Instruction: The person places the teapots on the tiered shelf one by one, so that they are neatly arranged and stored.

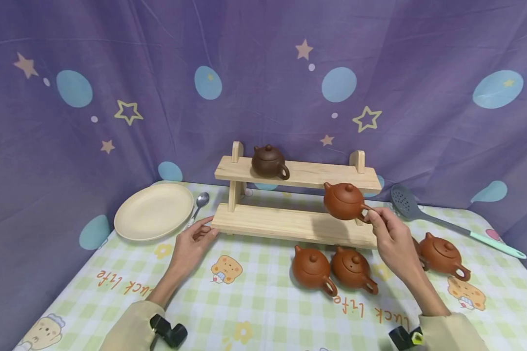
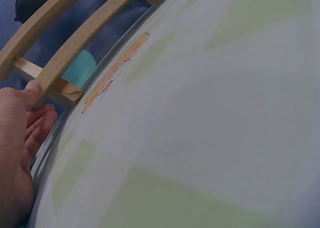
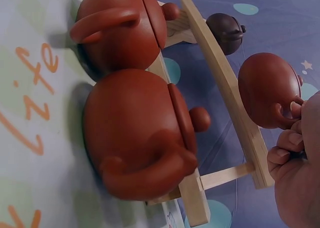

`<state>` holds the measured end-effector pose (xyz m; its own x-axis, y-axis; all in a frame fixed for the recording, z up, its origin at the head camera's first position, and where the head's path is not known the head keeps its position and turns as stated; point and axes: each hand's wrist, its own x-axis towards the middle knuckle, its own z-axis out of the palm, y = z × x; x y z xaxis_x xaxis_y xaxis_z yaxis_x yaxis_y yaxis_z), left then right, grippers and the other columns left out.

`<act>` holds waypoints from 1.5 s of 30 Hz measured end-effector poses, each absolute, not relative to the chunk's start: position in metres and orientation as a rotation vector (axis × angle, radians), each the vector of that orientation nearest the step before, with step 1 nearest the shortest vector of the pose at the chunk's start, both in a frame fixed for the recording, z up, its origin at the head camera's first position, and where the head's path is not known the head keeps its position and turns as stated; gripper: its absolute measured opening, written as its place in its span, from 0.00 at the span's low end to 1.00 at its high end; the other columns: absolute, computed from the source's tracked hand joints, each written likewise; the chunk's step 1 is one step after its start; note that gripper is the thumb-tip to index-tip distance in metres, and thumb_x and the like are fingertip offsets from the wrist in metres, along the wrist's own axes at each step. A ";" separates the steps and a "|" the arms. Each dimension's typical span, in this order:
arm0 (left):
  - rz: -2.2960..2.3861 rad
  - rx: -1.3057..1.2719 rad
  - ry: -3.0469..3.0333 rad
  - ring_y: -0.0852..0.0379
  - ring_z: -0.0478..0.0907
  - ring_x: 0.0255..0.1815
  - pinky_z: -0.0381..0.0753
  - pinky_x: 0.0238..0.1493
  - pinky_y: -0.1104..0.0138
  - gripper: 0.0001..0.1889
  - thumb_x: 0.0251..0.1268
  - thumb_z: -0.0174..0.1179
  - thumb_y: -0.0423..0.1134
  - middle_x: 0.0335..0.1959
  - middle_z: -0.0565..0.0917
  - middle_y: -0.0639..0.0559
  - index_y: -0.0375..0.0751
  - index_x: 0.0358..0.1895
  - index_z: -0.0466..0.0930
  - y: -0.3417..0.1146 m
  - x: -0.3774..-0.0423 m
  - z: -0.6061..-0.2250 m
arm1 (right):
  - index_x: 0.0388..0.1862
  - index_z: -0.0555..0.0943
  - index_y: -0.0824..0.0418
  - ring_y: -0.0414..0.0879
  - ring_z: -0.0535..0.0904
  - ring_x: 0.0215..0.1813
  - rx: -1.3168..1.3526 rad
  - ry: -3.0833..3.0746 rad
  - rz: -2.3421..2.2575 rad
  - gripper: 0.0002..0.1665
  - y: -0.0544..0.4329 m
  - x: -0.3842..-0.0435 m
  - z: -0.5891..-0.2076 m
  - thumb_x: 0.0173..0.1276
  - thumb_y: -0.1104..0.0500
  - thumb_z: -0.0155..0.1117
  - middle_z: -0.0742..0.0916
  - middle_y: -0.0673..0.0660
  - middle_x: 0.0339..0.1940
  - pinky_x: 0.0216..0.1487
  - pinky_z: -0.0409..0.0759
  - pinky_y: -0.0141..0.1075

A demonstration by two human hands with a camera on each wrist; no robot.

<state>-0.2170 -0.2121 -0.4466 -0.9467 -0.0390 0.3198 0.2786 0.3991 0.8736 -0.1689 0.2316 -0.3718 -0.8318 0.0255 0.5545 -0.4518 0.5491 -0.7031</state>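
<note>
My right hand pinches the handle of a reddish-brown teapot. The pot hangs in the air before the right part of a two-tier wooden shelf, casting a shadow on its lower board. At that board's left end, my left hand grips the edge, thumb on the wood and fingers below in the left wrist view. On the upper board, left of centre, sits a dark brown teapot. Two more reddish-brown teapots, one beside the other, stand on the cloth before the shelf.
Right of my right forearm stands another reddish-brown teapot, with one more partly hidden behind the hand. A slotted turner lies at the back right. To the left are a cream oval plate and a small spoon on the checked tablecloth.
</note>
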 end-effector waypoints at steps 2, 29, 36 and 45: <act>-1.567 -0.214 -2.371 0.59 0.84 0.41 0.81 0.47 0.76 0.23 0.72 0.68 0.39 0.41 0.88 0.42 0.35 0.66 0.80 -0.213 -0.218 -0.447 | 0.43 0.81 0.64 0.41 0.66 0.25 0.351 -2.262 1.246 0.09 0.230 -0.171 -0.370 0.83 0.63 0.54 0.74 0.54 0.27 0.22 0.63 0.36; -1.550 -0.215 -2.392 0.60 0.84 0.41 0.81 0.47 0.75 0.23 0.73 0.67 0.40 0.42 0.88 0.43 0.36 0.67 0.79 -0.214 -0.218 -0.449 | 0.43 0.80 0.68 0.43 0.70 0.28 0.349 -2.272 1.253 0.16 0.215 -0.198 -0.361 0.86 0.57 0.51 0.78 0.56 0.30 0.25 0.67 0.32; -1.542 -0.205 -2.402 0.59 0.84 0.41 0.82 0.47 0.75 0.23 0.72 0.68 0.39 0.42 0.88 0.45 0.37 0.67 0.79 -0.214 -0.216 -0.449 | 0.45 0.81 0.68 0.42 0.70 0.27 0.360 -2.255 1.287 0.15 0.208 -0.203 -0.356 0.85 0.58 0.52 0.83 0.61 0.35 0.25 0.68 0.30; -1.519 -0.217 -2.407 0.57 0.84 0.41 0.82 0.46 0.74 0.23 0.73 0.67 0.39 0.42 0.88 0.45 0.37 0.67 0.79 -0.214 -0.217 -0.449 | 0.46 0.82 0.67 0.43 0.71 0.29 0.376 -2.224 1.303 0.14 0.197 -0.214 -0.352 0.85 0.59 0.53 0.85 0.60 0.38 0.30 0.70 0.29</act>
<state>-0.2166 -0.2145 -0.4488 -0.9478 -0.0253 0.3178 0.2759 0.4342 0.8575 -0.2138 0.1970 -0.3517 -0.8206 0.0267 0.5709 -0.4851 0.4957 -0.7204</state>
